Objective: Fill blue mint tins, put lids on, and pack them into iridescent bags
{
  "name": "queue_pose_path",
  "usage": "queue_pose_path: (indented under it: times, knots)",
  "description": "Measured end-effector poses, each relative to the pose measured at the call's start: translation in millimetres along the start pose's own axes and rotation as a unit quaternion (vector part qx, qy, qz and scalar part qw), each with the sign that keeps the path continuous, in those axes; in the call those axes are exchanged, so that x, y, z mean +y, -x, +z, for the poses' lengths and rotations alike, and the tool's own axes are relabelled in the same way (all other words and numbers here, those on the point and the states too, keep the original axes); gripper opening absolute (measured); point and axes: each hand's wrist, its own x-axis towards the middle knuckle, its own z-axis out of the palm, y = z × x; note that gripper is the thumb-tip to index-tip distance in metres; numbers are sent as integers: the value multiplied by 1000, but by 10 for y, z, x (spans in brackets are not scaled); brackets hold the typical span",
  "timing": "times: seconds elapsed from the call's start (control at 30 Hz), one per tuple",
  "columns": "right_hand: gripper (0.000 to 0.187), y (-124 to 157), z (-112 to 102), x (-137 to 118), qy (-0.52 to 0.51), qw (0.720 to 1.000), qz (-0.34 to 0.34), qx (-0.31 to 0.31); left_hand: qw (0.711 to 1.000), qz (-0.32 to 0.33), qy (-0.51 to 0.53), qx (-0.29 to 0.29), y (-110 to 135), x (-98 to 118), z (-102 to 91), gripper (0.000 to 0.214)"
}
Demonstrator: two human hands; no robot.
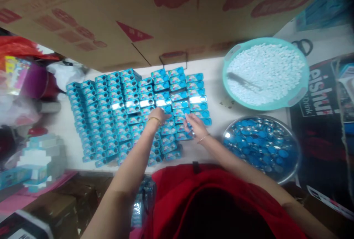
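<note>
Rows of small blue tins (116,117) stand close together on a white table. My left hand (157,116) is over the right part of these rows, its fingers closed and pointing right at the top of one tin. What the fingertips hold, if anything, is too small to make out. Just right of it, my right hand (197,126) hovers at the edge of the rows, fingers curled round small shiny blue-and-silver discs. A round metal tray (297,158) of similar loose blue and silver discs (257,139) lies to the right of that hand.
A large turquoise basin (225,73) full of small white pieces (268,73) sits at the back right, with a metal tool (243,80) on them. Scissors (306,46) lie behind it. A cardboard carton (110,21) walls off the back. Stacked boxes (41,158) stand at the left.
</note>
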Motion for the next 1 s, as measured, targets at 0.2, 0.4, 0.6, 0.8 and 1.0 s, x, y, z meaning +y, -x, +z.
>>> queue_pose_path:
  times: [0.2, 0.4, 0.6, 0.8, 1.0]
  knots:
    - [46, -69, 86, -23, 39, 998, -33, 30, 998, 0, 17, 60, 361, 76, -13, 30]
    - [40, -83, 46, 70, 57, 989, -118, 74, 822, 60, 558, -93, 1126, 313, 541, 38]
    - [37, -5, 41, 190, 75, 978, -140, 132, 723, 2, 688, -67, 1324, 395, 788, 49]
    - [40, -35, 59, 128, 42, 981, -124, 141, 749, 25, 662, -5, 1279, 333, 776, 43]
    - [34, -24, -85, -48, -155, 987, 38, -31, 935, 15, 327, 136, 822, -47, 479, 17]
